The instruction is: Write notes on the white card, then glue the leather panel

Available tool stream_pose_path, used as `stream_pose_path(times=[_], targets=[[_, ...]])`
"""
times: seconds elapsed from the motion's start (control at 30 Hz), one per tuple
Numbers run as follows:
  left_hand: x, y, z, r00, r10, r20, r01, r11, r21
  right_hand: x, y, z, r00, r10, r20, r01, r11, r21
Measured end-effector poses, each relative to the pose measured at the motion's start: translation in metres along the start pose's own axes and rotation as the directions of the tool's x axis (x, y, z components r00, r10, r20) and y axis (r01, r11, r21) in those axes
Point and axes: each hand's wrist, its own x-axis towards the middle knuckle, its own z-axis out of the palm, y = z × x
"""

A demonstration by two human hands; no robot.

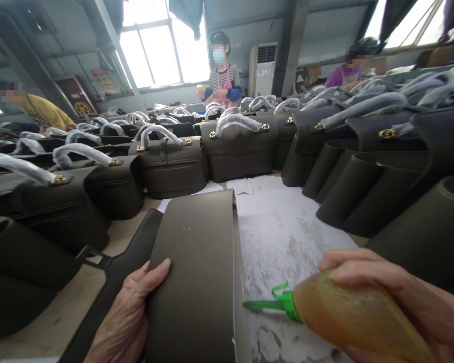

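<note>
My left hand grips a dark olive leather bag panel by its left side, thumb on top and fingers hidden beneath. The panel's right edge shows a pale strip. In my right hand is a squeeze bottle of amber liquid, tilted to the left, with a green nozzle and an uncapped green tip cover. The nozzle's point is right beside the pale edge; whether it touches, I cannot tell. Beneath lies a white, stained paper sheet.
Rows of dark handbags with plastic-wrapped handles surround the work spot. Curved open bag bodies stand close on the right. A dark strap piece lies left of the panel. Across the tables are several co-workers, one in a pink apron.
</note>
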Motion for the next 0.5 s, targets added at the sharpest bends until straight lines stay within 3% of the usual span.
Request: stream_pose_path(times=[0.07,0.2,0.3,0.5], targets=[[0.0,0.0,0.001,1.0,0.022,-0.01,-0.022,1.0,0.017,0.011,0.002,0.002,1.0,-0.015,0.016,0.015,1.0,-0.009],[0.0,-0.001,0.001,0.985,0.054,-0.164,-0.052,0.999,0.017,0.033,0.008,0.006,0.982,-0.151,0.11,0.148,0.988,0.034],[0.0,-0.001,0.0,0.982,0.059,-0.178,-0.056,0.998,0.022,0.037,0.007,0.004,0.971,-0.198,0.132,0.191,0.98,0.059],[0.001,-0.001,-0.001,0.976,0.09,-0.198,-0.083,0.996,0.043,0.012,-0.006,-0.011,0.993,-0.054,0.1,0.051,0.998,0.038]])
